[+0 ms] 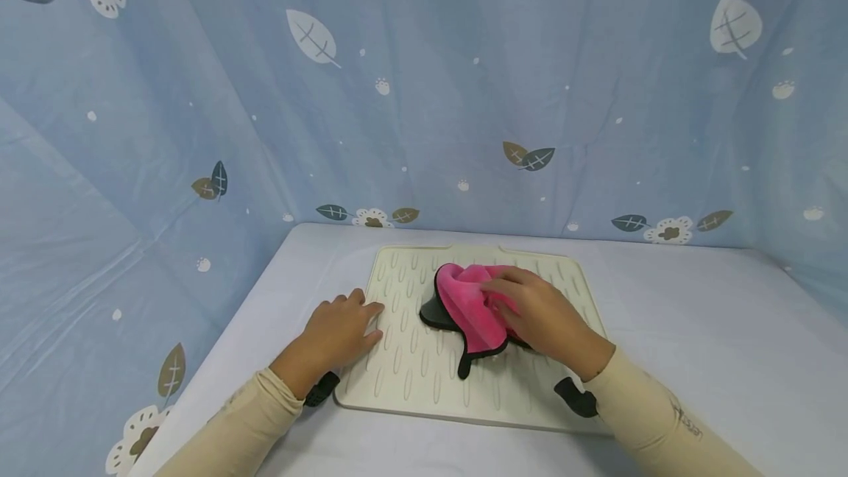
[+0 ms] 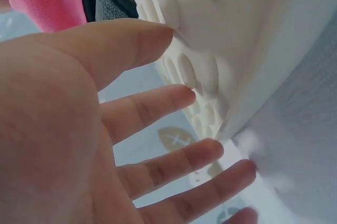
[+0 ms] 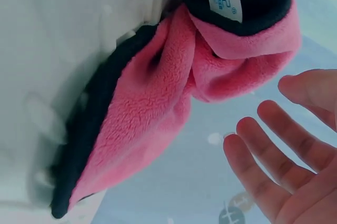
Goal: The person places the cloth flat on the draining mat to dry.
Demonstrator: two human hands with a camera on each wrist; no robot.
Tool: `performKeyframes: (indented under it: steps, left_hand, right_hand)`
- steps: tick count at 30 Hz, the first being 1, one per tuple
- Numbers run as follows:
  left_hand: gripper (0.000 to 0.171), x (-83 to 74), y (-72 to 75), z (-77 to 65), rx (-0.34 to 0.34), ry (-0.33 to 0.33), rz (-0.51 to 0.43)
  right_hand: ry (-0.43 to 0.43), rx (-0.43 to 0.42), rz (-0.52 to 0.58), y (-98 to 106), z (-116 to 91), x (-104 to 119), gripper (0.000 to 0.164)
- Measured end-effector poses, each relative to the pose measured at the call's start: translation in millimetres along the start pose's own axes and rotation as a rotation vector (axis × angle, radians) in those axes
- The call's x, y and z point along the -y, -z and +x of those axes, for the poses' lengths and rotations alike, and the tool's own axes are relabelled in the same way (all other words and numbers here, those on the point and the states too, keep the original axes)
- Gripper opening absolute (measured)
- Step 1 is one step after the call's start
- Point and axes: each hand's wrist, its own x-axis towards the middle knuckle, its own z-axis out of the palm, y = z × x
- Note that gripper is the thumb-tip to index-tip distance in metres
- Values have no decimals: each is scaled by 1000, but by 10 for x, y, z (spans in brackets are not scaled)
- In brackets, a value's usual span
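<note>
The left hand [image 1: 336, 333] rests with its fingers spread at the near-left edge of a cream ridged mat [image 1: 414, 381], its thumb pointing inward over the ridges. To its right, between the two hands, a crumpled pink cloth [image 1: 467, 304] with black edging and a grey underside sits on the mat, just beside the right hand [image 1: 543, 315], whose fingers are loosely bent and parted, pinching nothing in the right wrist view.

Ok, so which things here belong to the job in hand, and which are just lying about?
Likely part of the job:
pink cloth, close to the right hand
cream ridged mat under the cloth, left hand at its edge

Just surroundings:
blue patterned curtain
white tabletop
</note>
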Motion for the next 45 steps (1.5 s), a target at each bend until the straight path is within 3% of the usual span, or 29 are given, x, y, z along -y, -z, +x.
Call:
performKeyframes:
  steps: [7,15,21,31,35,45]
  left_hand:
    - [45,-32,32,24,-20,-7,28]
    - [30,-288,153,60,-236,-130,20]
    - [20,-516,229,72,-316,-214,15]
    - [22,-832,197,121,-272,-306,10]
    - [24,-925,162,130,-218,-315,18]
    - [32,-1055,101,138,-117,-308,44]
  right_hand:
    - [8,-59,-3,51,-204,-37,33]
    - [-49,-19,-4,76,-316,-37,29]
    - [-34,-14,7,38,-328,-49,26]
    - [-49,9,-16,-10,-355,-76,25]
    - [-51,33,-15,-9,-360,-99,25]
    - [-132,212,58,-10,-384,-178,13]
